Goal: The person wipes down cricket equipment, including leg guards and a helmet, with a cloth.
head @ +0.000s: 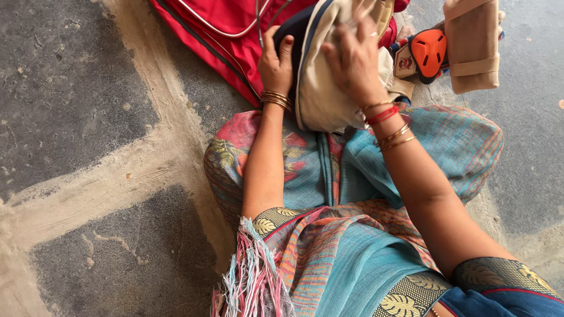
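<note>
My left hand [275,61] grips the dark-trimmed edge of a cream fabric bundle [323,94] that rests against my knee. Fingers spread, my right hand [351,56] presses on top of the same bundle. Behind the bundle lies a red bag [220,35] with thin white piping and a cord running over it. Both wrists wear thin bangles, and the right one also has a red thread. My lap is covered by blue and pink patterned cloth [352,246] with a fringe at its left corner.
A tan strapped pouch [473,44] and a small orange and black object [429,51] lie at the upper right on the floor. The floor is grey stone slabs [70,88] with wide pale joints.
</note>
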